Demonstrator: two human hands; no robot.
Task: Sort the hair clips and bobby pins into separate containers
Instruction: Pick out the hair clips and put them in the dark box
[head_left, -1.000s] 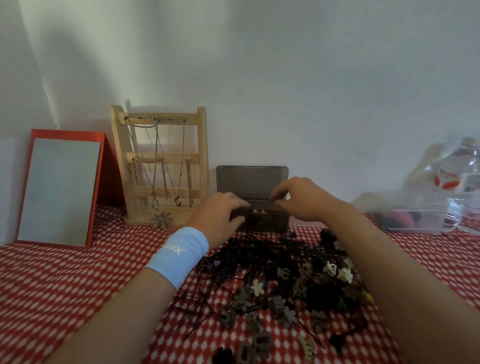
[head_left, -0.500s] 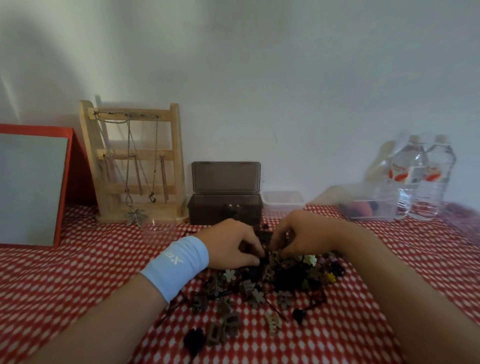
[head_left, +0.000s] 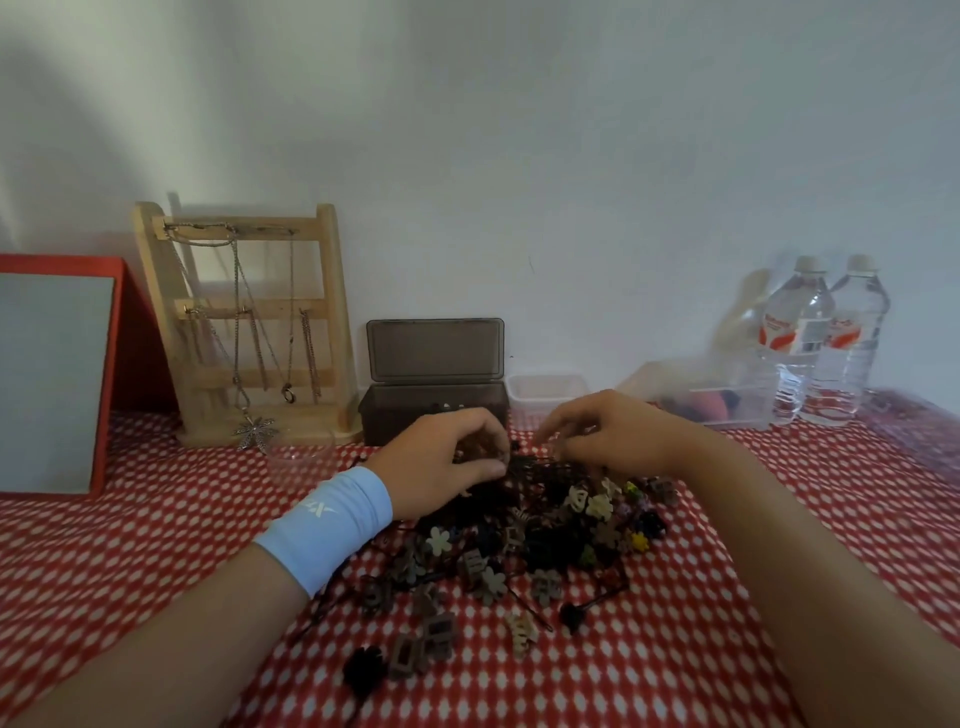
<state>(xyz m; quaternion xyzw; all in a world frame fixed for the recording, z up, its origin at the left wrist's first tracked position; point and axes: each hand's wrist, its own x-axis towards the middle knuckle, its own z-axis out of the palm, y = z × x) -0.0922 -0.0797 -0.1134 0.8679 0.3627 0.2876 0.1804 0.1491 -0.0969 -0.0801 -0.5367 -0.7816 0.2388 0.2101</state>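
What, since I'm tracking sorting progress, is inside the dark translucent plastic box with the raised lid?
A few small pale pieces show just above the front rim of the dark plastic box. Its dark front wall hides everything lower, so the rest of the contents cannot be seen.

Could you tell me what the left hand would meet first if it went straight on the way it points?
Probably the right hand: the left hand points away and rightward across the pile of clips and pins, with only a small gap between them. Depth is unclear; the dark box lies beyond.
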